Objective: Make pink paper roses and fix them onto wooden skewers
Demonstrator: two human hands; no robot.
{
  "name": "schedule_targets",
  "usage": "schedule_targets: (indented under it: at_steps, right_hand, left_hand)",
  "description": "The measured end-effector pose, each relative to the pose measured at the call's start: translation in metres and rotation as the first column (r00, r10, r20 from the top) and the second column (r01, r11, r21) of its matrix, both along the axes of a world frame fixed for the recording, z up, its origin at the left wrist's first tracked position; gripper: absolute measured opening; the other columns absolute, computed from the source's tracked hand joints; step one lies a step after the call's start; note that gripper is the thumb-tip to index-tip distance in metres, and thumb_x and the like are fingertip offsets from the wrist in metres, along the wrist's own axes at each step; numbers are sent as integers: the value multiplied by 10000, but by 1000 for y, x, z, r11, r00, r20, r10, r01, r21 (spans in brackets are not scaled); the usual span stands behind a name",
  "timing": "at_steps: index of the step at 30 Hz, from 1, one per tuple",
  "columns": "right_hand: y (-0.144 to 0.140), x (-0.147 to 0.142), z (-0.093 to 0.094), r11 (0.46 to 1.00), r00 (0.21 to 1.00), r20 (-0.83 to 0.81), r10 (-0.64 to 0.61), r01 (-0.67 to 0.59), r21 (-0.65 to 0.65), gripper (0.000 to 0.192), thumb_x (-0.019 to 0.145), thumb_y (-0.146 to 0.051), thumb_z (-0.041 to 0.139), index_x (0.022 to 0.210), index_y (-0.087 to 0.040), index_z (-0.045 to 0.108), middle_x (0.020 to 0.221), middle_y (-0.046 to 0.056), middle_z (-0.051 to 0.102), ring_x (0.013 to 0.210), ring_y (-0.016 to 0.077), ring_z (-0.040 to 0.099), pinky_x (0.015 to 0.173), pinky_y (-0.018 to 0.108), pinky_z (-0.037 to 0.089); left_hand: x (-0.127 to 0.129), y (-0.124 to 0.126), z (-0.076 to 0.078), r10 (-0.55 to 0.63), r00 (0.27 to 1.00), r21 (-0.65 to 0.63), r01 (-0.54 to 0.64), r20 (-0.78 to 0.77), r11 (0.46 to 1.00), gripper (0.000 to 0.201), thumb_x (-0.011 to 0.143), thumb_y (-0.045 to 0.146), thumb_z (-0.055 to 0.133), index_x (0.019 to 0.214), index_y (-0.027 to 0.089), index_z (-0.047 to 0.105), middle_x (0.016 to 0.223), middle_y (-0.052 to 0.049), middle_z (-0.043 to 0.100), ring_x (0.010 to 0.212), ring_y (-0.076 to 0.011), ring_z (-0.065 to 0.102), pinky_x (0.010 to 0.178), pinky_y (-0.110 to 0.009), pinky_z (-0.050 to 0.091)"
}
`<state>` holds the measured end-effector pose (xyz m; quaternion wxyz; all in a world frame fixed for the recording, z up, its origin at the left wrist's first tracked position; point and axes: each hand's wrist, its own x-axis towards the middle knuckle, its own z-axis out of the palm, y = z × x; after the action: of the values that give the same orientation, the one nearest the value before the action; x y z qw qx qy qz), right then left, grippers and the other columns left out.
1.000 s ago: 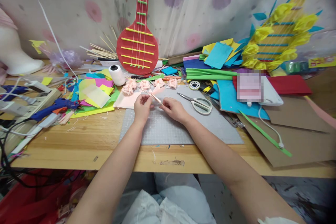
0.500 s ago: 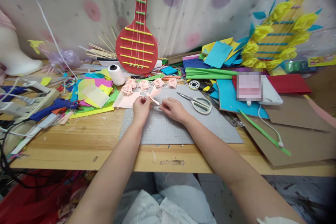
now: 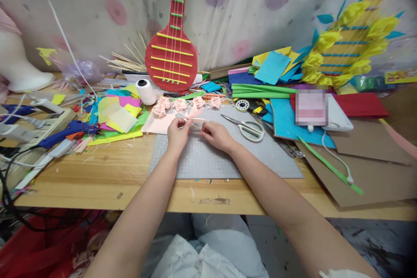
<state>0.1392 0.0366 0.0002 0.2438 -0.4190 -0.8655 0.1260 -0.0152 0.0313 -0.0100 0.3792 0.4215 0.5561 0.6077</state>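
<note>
Over the grey cutting mat (image 3: 224, 160), my left hand (image 3: 177, 132) and my right hand (image 3: 216, 134) meet on a small folded piece of pink paper (image 3: 194, 114). Both pinch it between thumb and fingers, and its free end sticks up and back. Just behind the hands lies a pink paper sheet (image 3: 158, 124). Several finished pink paper roses (image 3: 180, 104) stand in a row along the mat's far edge.
White-handled scissors (image 3: 247, 128) lie right of my hands. A white thread spool (image 3: 145, 91) and loose coloured paper (image 3: 117, 115) sit left, with a blue glue gun (image 3: 67, 131). A red paper guitar (image 3: 171, 47) leans on the curtain. Brown cardboard (image 3: 368, 169) covers the right.
The pink paper's free end has swung from pointing right to sticking up and back as the fingers worked it. Both hands stayed in nearly the same spot.
</note>
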Motion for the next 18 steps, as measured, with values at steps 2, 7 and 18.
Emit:
schedule_targets:
  at_steps: [2,7,18]
  right_hand:
    - [0,-1,0,1000,1000,10,14,-14,-4,197,824,-351,472,734,-178,503,683,13,528,638,119,438,615,225,293]
    - [-1,-3,1,1000,1000,2,7,-7,-23,189,830,-347,460,745,-183,500,693,12,548,630,117,445,608,225,293]
    - [0,1,3,994,995,-3,-98,97,-57,241,870,-364,372,787,-190,517,729,22,588,669,128,501,603,223,298]
  left_hand:
    - [0,1,-2,3,1000,-5,-3,-2,1000,273,619,385,634,631,159,482,663,7,522,595,-92,497,481,-215,460]
    - [-1,-1,-2,33,987,40,-27,-157,999,271,675,431,585,676,170,511,700,-9,547,659,-118,520,544,-235,461]
    - [-6,-4,0,-7,926,31,20,-377,999,211,744,394,528,800,197,577,704,-2,625,639,-130,580,600,-250,448]
